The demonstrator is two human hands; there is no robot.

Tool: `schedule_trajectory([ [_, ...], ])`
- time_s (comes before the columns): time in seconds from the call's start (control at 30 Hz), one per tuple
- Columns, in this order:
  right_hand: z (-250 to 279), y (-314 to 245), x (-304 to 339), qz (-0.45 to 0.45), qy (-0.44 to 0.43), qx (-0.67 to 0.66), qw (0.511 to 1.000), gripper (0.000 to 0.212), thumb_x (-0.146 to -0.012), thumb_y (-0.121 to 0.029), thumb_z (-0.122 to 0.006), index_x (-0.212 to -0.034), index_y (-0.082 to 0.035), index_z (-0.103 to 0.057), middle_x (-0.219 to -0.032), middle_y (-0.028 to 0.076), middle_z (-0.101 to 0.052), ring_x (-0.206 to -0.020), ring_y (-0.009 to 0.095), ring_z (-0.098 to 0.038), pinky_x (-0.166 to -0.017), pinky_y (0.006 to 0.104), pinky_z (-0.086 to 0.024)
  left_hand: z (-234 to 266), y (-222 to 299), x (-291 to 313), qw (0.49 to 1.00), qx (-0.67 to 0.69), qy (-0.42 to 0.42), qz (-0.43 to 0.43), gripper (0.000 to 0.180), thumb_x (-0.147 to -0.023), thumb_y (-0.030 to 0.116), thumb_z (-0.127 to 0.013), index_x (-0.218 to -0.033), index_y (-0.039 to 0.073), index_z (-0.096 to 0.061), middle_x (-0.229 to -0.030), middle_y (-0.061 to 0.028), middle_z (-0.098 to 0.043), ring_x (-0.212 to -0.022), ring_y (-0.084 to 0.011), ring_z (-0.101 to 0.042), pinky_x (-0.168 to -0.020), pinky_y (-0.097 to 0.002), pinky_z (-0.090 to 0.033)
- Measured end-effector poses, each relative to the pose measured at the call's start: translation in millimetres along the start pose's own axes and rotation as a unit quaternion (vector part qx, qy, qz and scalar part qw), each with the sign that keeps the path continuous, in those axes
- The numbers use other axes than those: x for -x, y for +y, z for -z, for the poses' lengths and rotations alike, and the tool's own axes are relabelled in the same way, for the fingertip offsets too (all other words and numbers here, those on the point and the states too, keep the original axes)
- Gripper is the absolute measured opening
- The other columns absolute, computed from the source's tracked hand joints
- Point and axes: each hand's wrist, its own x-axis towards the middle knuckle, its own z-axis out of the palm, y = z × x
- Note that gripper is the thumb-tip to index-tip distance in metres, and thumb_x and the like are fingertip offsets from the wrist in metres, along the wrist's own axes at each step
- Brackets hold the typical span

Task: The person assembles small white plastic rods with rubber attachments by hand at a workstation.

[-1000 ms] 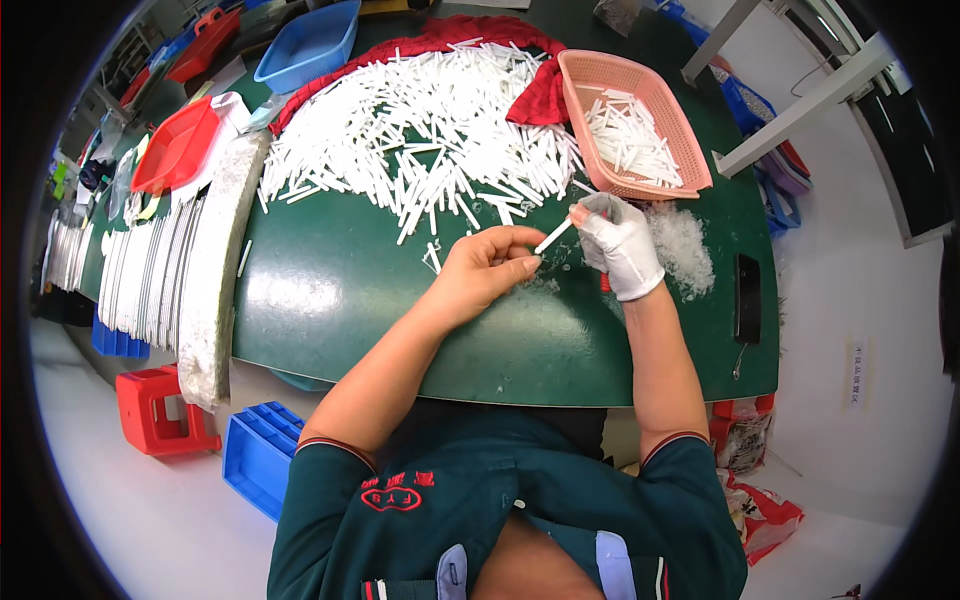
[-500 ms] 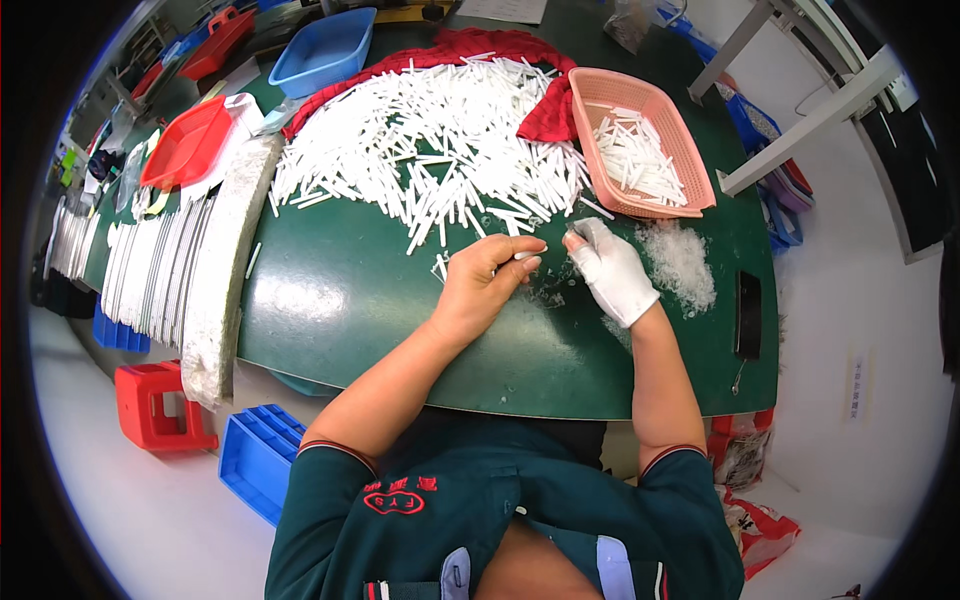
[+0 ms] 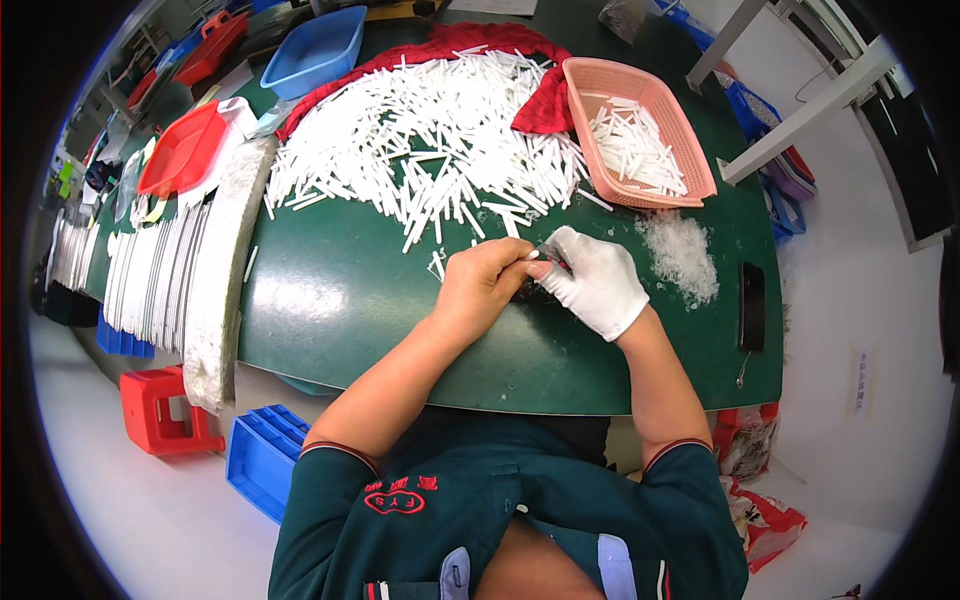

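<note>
My bare left hand (image 3: 480, 282) is closed in a pinch, with the end of a small white stick (image 3: 533, 254) showing at its fingertips. My right hand (image 3: 596, 282), in a white glove with a bare thumb tip, is closed right beside that end. Whatever its fingers grip is hidden; a dark patch shows between thumb and fingers. Beyond both hands lies a big heap of white sticks (image 3: 400, 135), partly on a red cloth (image 3: 548, 108). A pink basket (image 3: 597, 165) at the far right holds more sticks. White clear-looking scraps (image 3: 680, 258) are piled right of the gloved hand.
A black phone-like device (image 3: 751, 308) lies on the green table (image 3: 340, 290) near its right edge. Blue (image 3: 315, 50) and red trays (image 3: 183, 148) stand far left, beside a pale block (image 3: 228, 270) and stacked white sheets (image 3: 160, 270). A red stool (image 3: 165, 410) and blue crate (image 3: 262, 460) stand below.
My right hand has moved left and closed in on my left hand's fingertips. My left hand keeps its pinch on the white stick, almost in the same place.
</note>
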Motion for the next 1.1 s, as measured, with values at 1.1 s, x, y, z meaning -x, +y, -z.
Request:
schedule_trajectory([
  [1.1, 6.9, 4.4, 1.9, 0.000, -0.008, 0.008, 1.000, 0.038, -0.087, -0.044, -0.055, -0.079, -0.007, -0.058, -0.070, 0.014, -0.061, -0.069, 0.034, -0.061, -0.060, 0.0411, -0.048, 2.2, 7.8, -0.9, 0.999, -0.028, -0.036, 0.025, 0.015, -0.081, 0.013, -0.068, -0.091, 0.002, -0.064, -0.075, -0.0136, -0.063, -0.064, -0.0273, -0.060, -0.059, -0.0310, -0.047],
])
